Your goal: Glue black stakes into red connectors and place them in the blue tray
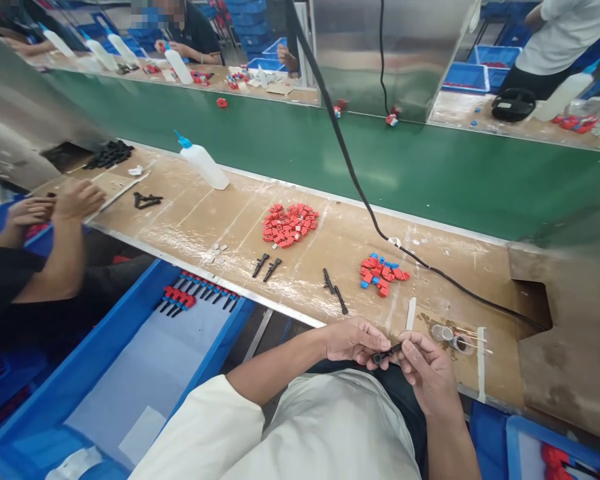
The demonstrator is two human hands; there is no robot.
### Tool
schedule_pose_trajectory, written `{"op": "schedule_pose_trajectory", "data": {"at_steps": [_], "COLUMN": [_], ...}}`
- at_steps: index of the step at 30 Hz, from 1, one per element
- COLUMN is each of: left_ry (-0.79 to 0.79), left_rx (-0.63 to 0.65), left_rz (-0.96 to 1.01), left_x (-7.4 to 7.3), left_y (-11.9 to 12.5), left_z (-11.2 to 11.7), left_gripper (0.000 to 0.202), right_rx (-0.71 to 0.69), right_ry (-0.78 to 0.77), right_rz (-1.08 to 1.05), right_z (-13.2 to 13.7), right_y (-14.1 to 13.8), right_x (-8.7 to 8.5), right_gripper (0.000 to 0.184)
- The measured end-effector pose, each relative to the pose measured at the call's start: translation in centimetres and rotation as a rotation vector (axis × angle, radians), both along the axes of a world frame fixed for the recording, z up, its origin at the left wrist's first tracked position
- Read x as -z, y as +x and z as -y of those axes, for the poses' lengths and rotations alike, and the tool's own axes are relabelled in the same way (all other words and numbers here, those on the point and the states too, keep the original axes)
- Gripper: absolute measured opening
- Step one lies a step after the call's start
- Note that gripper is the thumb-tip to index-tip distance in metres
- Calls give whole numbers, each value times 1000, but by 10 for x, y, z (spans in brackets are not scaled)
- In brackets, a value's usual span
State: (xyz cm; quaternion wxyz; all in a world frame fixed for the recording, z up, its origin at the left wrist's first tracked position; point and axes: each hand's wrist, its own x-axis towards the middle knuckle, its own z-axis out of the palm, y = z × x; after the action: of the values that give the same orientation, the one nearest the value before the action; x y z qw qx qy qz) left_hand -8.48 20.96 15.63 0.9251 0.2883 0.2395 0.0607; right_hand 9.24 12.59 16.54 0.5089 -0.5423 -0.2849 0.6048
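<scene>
My left hand and my right hand meet over my lap at the near edge of the bench, both pinched on one small black plastic part held between them. On the bench just ahead lie two black parts, a pair of black parts further left, a small heap of red and blue caps and a larger pile of red caps.
A white squeeze bottle with a blue tip lies at the bench's far side. A black cable crosses the bench beside the green conveyor belt. A blue tray at my left holds finished red-and-black pieces. A co-worker's hands rest at the left.
</scene>
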Motion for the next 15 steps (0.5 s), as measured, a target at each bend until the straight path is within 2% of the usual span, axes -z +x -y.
{"op": "schedule_pose_trajectory", "data": {"at_steps": [3,5,6,9,10,11,13,15], "left_ry": [-44,-67,-79,-110,-117,-125,-142,-158], "left_rx": [78,81,68,-8,-42,-72,-95,-65], "left_rz": [16,5,1,0,0,1,10,30], "left_x": [2,3,4,8,9,11,16,22], "left_y": [5,7,7,10,13,15,21,26], "left_z": [7,11,12,12,11,11,10,8], "left_gripper": [50,49,49,50,50,50,51,52], "right_rx": [-95,-4,123,627,705,688,609,630], "right_ry": [7,23,33,11,-27,-74,-141,-177], "right_rz": [104,283,424,909,1006,1032,919,799], "right_z": [14,25,30,37,36,35,29,19], "right_y": [2,11,19,56,70,84,106,118], "right_x": [-3,-5,-5,-2,1,6,17,30], "right_gripper": [45,46,47,54,61,71,81,73]}}
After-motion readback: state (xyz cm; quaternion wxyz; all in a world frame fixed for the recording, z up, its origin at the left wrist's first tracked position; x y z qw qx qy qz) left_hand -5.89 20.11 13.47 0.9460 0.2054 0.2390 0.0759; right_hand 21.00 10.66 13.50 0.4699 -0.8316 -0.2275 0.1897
